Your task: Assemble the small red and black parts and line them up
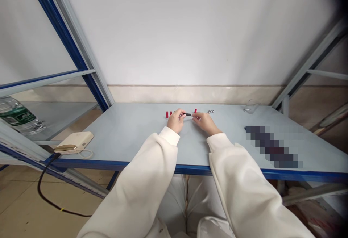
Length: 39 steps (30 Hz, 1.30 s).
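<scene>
My left hand [176, 121] is closed in a pinch on one end of a short black cylinder [187, 114], which points toward the right. Facing its free end, my right hand [204, 121] has its fingertips pinched together; what they hold, if anything, is too small to make out. Two small red cylinders, one of them the outer red cylinder [166, 114], stand beside my left hand. Another red cylinder [195, 111] shows just behind my right fingers. Small shiny silver pieces [211, 111] sit behind my right hand.
A clear glass [250, 106] is at the back right of the grey table [130, 133]. A blurred-out dark long object [272, 147] lies at the right. At the left edge rests a cream box [74, 142] with a black cable [40, 183]. A water bottle [20, 116] lies beyond the frame.
</scene>
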{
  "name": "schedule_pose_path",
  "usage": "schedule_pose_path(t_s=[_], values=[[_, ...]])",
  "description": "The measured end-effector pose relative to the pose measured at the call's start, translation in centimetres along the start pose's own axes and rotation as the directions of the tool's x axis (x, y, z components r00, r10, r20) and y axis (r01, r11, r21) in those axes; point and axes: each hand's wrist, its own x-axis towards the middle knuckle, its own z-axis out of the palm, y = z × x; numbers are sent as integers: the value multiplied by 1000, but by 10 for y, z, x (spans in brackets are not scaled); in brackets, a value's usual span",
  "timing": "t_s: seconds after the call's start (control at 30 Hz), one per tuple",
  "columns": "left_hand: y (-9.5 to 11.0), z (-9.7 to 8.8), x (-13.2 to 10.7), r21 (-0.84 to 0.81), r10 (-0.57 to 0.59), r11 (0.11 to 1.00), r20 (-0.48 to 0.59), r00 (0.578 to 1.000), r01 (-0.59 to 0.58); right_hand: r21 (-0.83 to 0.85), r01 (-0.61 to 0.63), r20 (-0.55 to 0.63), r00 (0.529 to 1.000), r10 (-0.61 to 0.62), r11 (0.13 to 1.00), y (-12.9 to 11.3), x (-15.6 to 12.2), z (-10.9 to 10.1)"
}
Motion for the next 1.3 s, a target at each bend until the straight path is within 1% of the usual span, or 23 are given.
schedule_pose_path(t_s=[0.13,0.23,0.33,0.43,0.5,0.57,0.77,0.9,1.03,1.3], values=[[-1,0,0,-7,10,1000,-4,1000,-10,15,8,9,1000,-8,1000,-1,-1,0],[1,-1,1,-7,-9,1000,-5,1000,8,20,9,12,1000,-10,1000,-2,0,0],[3,-2,1,-40,-27,999,-21,999,26,23,20,14,1000,-20,1000,-2,0,1],[4,-1,1,-84,-35,996,-31,999,32,41,76,-4,997,-76,996,-1,0,3],[4,0,1,-106,-30,994,-27,999,27,57,124,-39,992,-122,991,1,1,5],[3,0,1,-124,-30,992,-26,999,26,61,146,-76,987,-141,987,4,2,7],[0,0,2,-161,-43,986,-43,998,35,48,118,-119,987,-111,992,11,3,7],[-1,-1,2,-124,-51,991,-61,997,43,36,104,-108,989,-99,994,13,4,7],[-3,-1,2,-94,-54,994,-55,997,49,39,118,-90,989,-114,992,14,4,9],[-4,0,2,-99,-61,993,-39,997,57,42,111,-75,991,-108,993,16,5,10]])
